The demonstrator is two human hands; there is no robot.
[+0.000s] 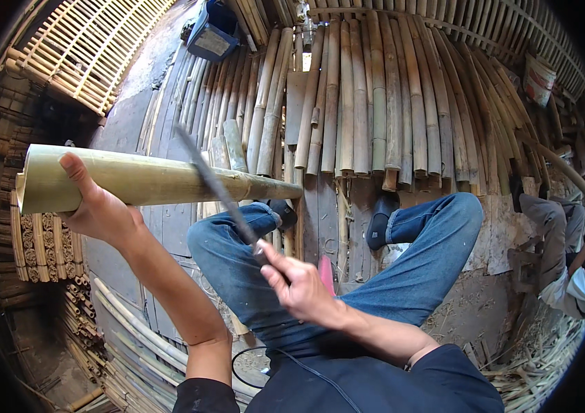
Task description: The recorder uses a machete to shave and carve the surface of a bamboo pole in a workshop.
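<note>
A thick pale-green bamboo pole (168,175) lies nearly level across the left side, its wide end toward the left and its thin end over the floor ahead of my feet. My left hand (103,210) is wrapped round the wide end from below, thumb up on the near face. In my right hand (299,286) is the handle of a long, dark-bladed knife (218,186). The blade slants up and to the left, passing in front of the pole. Whether it touches the bamboo I cannot tell.
Several long bamboo poles (382,103) lie side by side ahead. A blue bin (213,33) stands at the back left, a white bucket (539,79) at the back right. Bundled bamboo sticks (48,248) are stacked at the left. Another person's grey-trousered leg (547,220) shows at the right.
</note>
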